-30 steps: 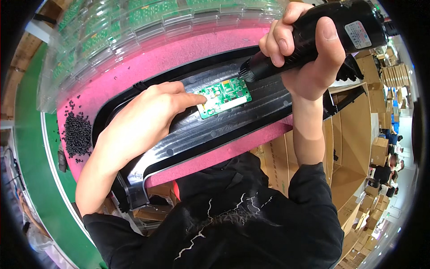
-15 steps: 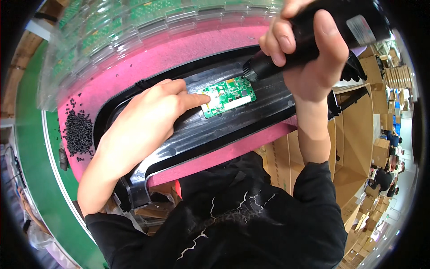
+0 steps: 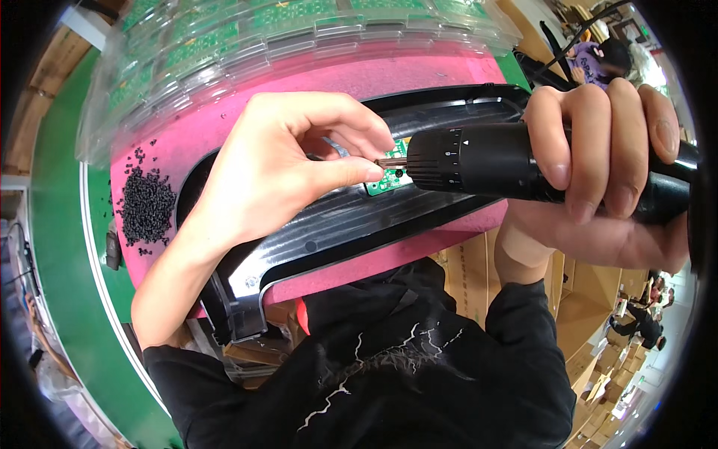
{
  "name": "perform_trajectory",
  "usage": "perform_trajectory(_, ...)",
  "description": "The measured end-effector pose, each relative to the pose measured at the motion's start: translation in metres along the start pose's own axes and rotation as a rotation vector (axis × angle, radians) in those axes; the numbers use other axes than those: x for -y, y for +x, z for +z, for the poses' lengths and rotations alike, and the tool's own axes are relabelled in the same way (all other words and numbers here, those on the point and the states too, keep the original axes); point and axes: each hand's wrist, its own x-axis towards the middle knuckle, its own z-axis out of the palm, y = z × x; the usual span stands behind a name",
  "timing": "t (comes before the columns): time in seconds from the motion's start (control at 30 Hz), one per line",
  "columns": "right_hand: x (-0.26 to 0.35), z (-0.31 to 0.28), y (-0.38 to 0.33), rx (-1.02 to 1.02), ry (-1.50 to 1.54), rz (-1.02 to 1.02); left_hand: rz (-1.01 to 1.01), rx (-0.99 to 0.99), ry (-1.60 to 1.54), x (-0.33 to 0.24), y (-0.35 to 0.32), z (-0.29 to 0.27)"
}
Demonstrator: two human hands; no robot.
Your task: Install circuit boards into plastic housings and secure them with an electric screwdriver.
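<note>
My right hand is wrapped round a black electric screwdriver, which lies almost level and points left. Its thin metal bit reaches the fingertips of my left hand. Thumb and fingers there are pinched at the bit's tip; whatever is between them is too small to make out. Behind the bit shows part of a green circuit board, mostly covered by my hand and the tool. The board lies in a long black plastic housing.
Many small black screws form a heap on the pink mat, left of the housing. Clear plastic trays with green boards stand along the far side. Cardboard boxes are at the right. Other people are farther off.
My left index finger has left the board, and that hand is now pinched at the bit. The screwdriver has swung from slanting down at the board to nearly level, lower and nearer.
</note>
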Motion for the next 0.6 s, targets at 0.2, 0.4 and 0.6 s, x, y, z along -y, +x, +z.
perform_trajectory(0.2,-0.003,-0.006,0.007,0.125,-0.085,0.043,-0.031,0.021,-0.174,0.008,0.005,0.001)
perform_trajectory(0.4,-0.042,-0.018,0.011,0.262,-0.231,0.143,0.133,-0.078,0.424,0.013,0.003,-0.006)
perform_trajectory(0.6,-0.055,-0.018,0.002,0.09,-0.249,0.186,0.152,-0.074,0.49,0.017,0.004,-0.003)
